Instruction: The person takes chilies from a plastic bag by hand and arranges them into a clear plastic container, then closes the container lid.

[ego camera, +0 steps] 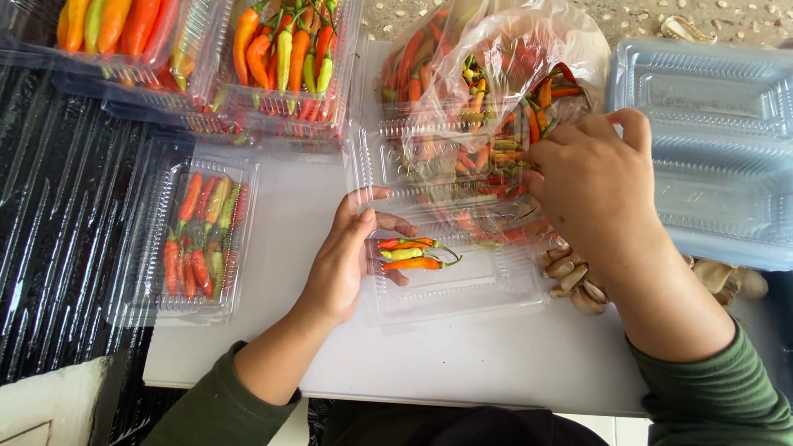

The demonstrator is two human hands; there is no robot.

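Two dark green sleeves [223,405] come in from the bottom edge over the white tabletop [462,363]. Far left lies a closed clear plastic box of red, orange and green chillies [198,235]; next, the left hand [347,256], fingers loosely curled, steadies the rim of an open clear plastic clamshell tray [462,285] holding three small chillies [411,253]. Further right, the right hand [591,186] reaches into a clear plastic bag of mixed chillies [487,91], its fingertips hidden, so its grip cannot be told, with garlic cloves [572,281] just below.
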